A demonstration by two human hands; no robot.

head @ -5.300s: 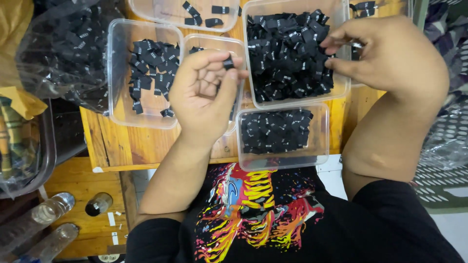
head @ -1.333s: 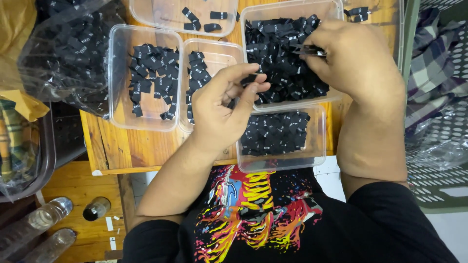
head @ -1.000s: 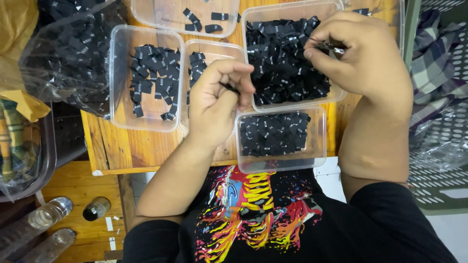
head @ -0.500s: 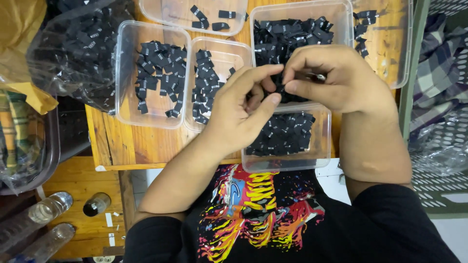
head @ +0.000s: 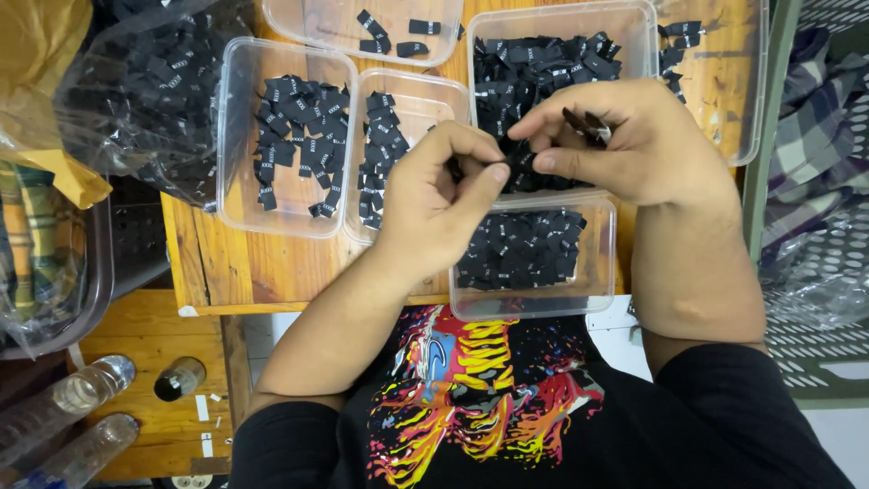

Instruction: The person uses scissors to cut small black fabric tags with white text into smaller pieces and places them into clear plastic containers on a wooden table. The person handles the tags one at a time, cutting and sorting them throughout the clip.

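Over the wooden table (head: 272, 272), both hands met just above the large clear tub (head: 634, 27) heaped with small black fabric labels: the left hand (head: 434, 204) had thumb and forefinger pinched together on one black label (head: 518, 163), while the right hand (head: 634, 145) pressed its thumb to the same label and kept a few more tucked under its curled fingers, probably so that single pieces could be drawn off. Nearer the person than that tub sat a smaller tub (head: 602, 263) of labels, and to its left two more tubs (head: 235, 136), apparently to keep kinds apart. Left of the table lay a plastic bag of labels (head: 145, 81), with bottles (head: 81, 394) on a lower wooden shelf.
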